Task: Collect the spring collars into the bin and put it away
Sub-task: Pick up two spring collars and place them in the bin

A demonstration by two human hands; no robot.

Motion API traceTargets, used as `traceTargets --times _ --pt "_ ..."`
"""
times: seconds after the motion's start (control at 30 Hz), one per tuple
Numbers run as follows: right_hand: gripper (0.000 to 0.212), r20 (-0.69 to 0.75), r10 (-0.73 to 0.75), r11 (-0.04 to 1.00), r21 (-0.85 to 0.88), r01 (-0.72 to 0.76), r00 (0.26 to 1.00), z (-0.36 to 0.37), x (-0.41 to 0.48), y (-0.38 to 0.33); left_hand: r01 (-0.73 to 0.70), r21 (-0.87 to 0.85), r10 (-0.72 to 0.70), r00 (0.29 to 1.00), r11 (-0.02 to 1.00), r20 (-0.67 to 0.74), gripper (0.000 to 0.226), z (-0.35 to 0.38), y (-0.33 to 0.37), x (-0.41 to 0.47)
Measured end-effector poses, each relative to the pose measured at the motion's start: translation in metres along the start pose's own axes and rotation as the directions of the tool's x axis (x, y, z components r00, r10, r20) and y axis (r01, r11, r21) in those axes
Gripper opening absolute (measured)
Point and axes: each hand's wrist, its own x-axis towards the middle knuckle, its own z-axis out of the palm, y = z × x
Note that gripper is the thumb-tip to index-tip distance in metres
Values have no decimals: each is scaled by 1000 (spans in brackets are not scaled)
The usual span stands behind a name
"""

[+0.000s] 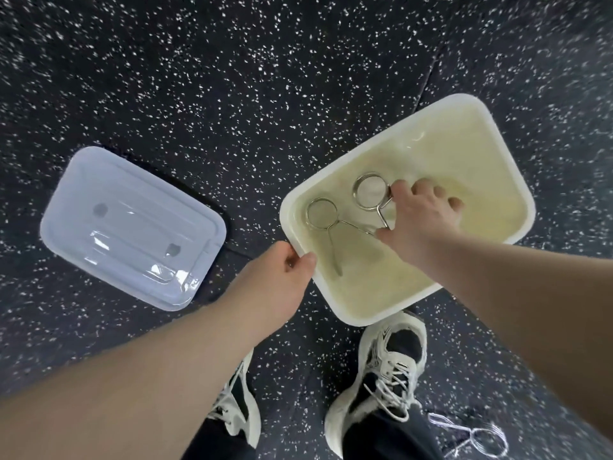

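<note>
A white plastic bin (491, 141) sits on the dark speckled floor (232, 78), right of centre, with 2 spring collars inside it near its left wall. The left hand (282, 273) pinches the bin's near-left rim, thumb inside and fingers outside. The right hand (421, 220) reaches into the bin and holds the handles of the farther collar (370, 190), fingers curled around the wire. The nearer collar (321, 214) lies flat on the bin's bottom. The translucent lid (129, 227) lies on the floor to the left, apart from the bin. Another collar (477, 438) lies on the floor at the near right, beside the right shoe (384, 370).
</note>
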Motion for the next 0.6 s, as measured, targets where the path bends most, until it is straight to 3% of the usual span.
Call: traceTargets --times 0.27,0.6 --pt "57 -101 -89 990 -115 77 991 22 25 -1 -16 -42 16 1000 999 -5 30 7 -7 6" --pt "58 -30 -32 998 -50 31 999 38 37 -12 -36 -143 39 999 989 21 31 12 -18 10"
